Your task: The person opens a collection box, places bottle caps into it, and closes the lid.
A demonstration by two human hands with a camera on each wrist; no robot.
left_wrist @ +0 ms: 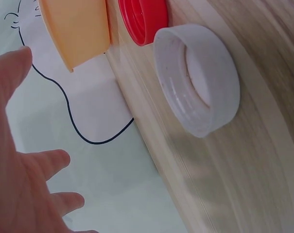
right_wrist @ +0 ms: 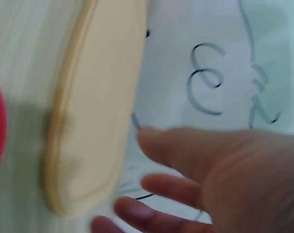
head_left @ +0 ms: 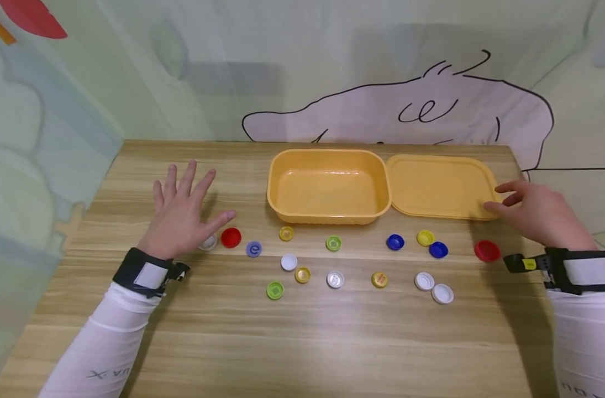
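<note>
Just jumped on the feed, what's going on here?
A person's left hand is spread beside a white cap and a red cap, gripping neither. The right hand is at the right end of the flat yellow lid, fingers loosely bent and holding nothing; whether it touches the lid is hard to tell. The yellow box sits left of the lid, and loose coloured caps lie scattered over the wooden table.

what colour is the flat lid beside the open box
The lid is yellow-orange, clearest in the head view.
</note>
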